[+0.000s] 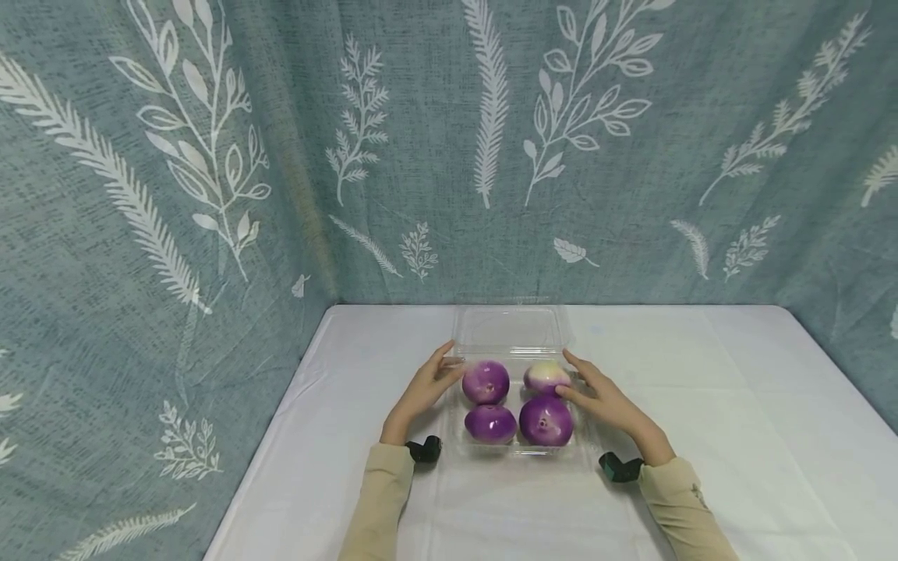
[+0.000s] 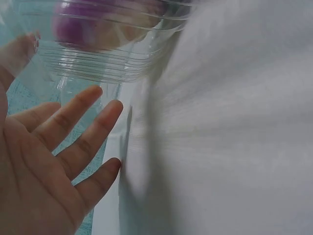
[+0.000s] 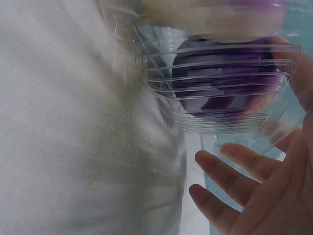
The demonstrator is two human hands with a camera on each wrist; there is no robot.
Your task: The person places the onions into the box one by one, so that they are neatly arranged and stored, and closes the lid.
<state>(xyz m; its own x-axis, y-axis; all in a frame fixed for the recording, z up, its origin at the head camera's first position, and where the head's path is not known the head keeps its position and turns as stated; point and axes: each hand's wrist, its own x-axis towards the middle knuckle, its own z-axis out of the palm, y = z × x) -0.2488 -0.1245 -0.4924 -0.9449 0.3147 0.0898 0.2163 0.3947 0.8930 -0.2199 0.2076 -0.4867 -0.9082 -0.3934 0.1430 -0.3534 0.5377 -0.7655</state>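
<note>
A clear plastic clamshell box (image 1: 521,451) sits on the table with its lid (image 1: 512,329) lying back. Inside are several glossy purple-and-white round vegetables, like onions or turnips; one (image 1: 486,382) is at back left, and a paler-topped one (image 1: 547,374) at back right. My left hand (image 1: 426,387) is at the box's left side, thumb over the edge, other fingers spread along the outside. On the right side, my right hand (image 1: 605,396) mirrors it, thumb by the pale-topped vegetable. Both wrist views show extended fingers beside the ribbed wall (image 2: 98,63); firm contact is unclear.
A white cloth covers the table (image 1: 701,405). Behind and to the left hangs a blue-green curtain (image 1: 435,156) with white leaf prints. Dark wrist cameras (image 1: 425,449) sit on both wrists, near the box's front corners.
</note>
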